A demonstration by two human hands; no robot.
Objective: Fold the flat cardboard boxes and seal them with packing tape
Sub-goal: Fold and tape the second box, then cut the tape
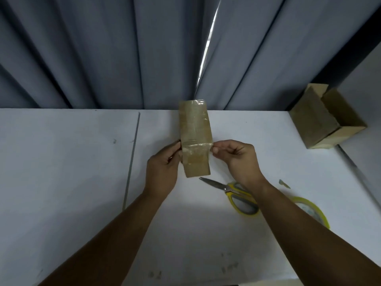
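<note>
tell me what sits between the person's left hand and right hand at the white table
A small brown cardboard box wrapped in clear tape; the left hand and right hand hold its sides. The head view shows it.

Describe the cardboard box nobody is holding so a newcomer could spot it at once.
On the white table, follow the far edge below the grey curtain to the right corner. The open cardboard box sits there. Unlike the taped cardboard box held between left hand and right hand, its flaps stand open.
</note>
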